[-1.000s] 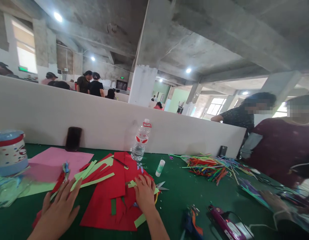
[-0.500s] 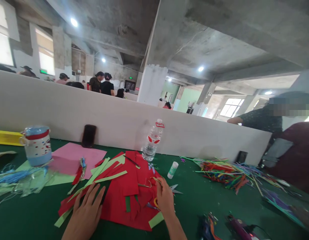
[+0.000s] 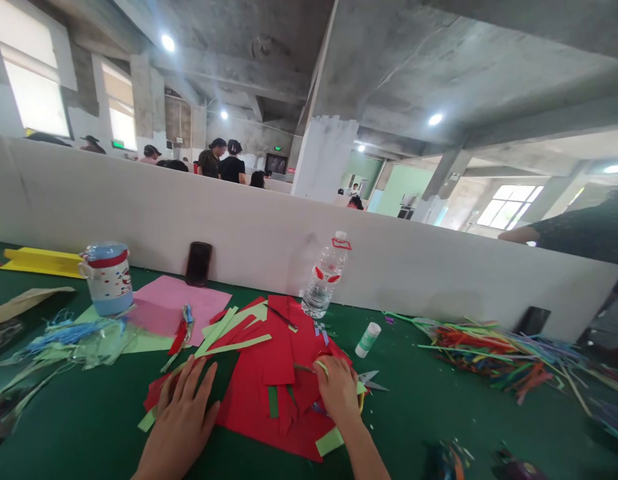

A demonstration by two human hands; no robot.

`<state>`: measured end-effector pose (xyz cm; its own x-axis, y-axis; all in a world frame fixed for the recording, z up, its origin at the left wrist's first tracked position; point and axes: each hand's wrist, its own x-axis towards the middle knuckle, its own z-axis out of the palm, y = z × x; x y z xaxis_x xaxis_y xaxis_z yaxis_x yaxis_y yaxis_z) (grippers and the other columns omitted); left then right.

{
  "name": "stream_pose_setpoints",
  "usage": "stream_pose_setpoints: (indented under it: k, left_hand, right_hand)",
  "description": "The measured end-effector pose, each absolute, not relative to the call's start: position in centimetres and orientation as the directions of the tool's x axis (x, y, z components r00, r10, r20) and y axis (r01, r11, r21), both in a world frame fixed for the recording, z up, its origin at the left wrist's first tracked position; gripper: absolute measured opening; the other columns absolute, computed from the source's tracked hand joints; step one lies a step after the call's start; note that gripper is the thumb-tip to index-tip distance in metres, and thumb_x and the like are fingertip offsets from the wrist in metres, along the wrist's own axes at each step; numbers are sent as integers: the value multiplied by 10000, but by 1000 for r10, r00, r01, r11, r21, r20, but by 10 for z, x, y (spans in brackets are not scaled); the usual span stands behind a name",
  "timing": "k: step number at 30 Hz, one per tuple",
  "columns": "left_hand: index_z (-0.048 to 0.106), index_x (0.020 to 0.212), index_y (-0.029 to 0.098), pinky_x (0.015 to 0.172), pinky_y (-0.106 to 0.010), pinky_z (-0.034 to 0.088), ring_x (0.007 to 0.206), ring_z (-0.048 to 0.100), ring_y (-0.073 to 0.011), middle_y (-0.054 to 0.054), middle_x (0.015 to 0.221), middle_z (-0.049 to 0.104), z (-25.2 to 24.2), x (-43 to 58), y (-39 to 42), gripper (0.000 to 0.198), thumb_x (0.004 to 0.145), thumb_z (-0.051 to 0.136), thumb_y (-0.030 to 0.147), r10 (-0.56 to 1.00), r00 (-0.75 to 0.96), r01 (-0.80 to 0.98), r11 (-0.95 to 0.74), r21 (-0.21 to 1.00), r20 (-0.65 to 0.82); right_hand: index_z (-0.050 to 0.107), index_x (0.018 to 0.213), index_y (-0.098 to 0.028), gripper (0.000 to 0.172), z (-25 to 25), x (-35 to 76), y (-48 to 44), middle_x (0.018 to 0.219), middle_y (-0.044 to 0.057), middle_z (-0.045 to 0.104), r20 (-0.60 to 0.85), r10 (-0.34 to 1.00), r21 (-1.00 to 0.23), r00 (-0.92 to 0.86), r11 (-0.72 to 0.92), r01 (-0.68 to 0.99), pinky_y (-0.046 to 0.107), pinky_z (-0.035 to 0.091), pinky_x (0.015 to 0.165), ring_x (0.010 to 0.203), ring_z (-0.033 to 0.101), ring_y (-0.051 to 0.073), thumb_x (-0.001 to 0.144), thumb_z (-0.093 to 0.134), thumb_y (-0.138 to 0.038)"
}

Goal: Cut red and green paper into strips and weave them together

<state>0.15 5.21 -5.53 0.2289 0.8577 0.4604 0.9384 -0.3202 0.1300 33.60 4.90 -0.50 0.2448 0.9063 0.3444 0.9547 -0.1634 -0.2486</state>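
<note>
My left hand (image 3: 183,420) lies flat with its fingers spread over light-green (image 3: 241,345) and red paper strips. Fingers bent and pressed together, my right hand (image 3: 340,393) is over the right part of the red paper (image 3: 249,407). A thin light-green strip (image 3: 323,366) shows at its fingertips, mostly hidden by the hand. Scissors (image 3: 371,381) lie partly beneath that hand, blades pointing right. A dark slim tool (image 3: 283,318) rests on the red paper near its top. A glue stick (image 3: 368,340) stands tilted just beyond the scissors.
A water bottle (image 3: 325,280) and a phone (image 3: 199,263) stand by the white partition (image 3: 259,227). At left are a jug (image 3: 109,283), pink paper (image 3: 163,310) and blue fibres (image 3: 79,331). Colourful stems (image 3: 483,350) pile up at right. Someone's arm (image 3: 519,235) shows beyond the partition.
The view has swung left, so the scene sits farther right. My right hand has turned lower over the red paper, its fingers curling more. My left hand stays flat on the strips.
</note>
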Motion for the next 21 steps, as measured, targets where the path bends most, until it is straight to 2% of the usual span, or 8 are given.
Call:
stream_pose_setpoints:
  k: [4,8,13,18,21]
  left_hand:
    - [509,1446,226,1158,-545,270,1509,223,-318,-86,1526,487,-67,-3,55,541,936,418,383,844,217,928,-334,166,491]
    - [449,1478,256,1136,-508,330,1515,212,-307,-71,1544,459,-84,-11,52,564,937,440,414,819,241,914,-371,161,521]
    - [302,1541,299,1112,-519,363,1510,227,-316,-61,1564,425,-99,-17,46,643,931,445,445,822,245,902,-387,191,514]
    - [370,1515,280,1145,-496,333,1512,227,-298,-58,1566,424,-98,-13,46,617,925,425,451,858,207,902,-354,248,470]
    - [400,1507,259,1133,-486,356,1520,201,-293,-48,1563,433,-90,-10,47,621,915,411,448,891,192,903,-324,281,411]
  right_hand:
    - [734,1039,-280,334,-3,353,36,1111,76,736,326,902,-227,282,-214,950,419,443,870,1078,629,311,981,413,-355]
    - [707,1179,-315,290,-4,343,29,1168,78,723,288,926,-136,243,-211,968,451,401,940,1138,606,322,969,506,-328]
    - [736,1012,-269,222,3,322,35,1066,68,741,193,957,-104,216,-199,975,475,343,1005,1102,620,299,963,525,-218]
    - [720,1041,-259,270,25,346,18,1097,76,735,205,931,-116,302,-284,952,412,405,912,1082,630,289,1000,455,-283]
    - [714,1043,-276,231,36,353,-5,1108,48,733,164,950,-124,266,-248,961,397,384,930,1116,618,278,976,493,-262]
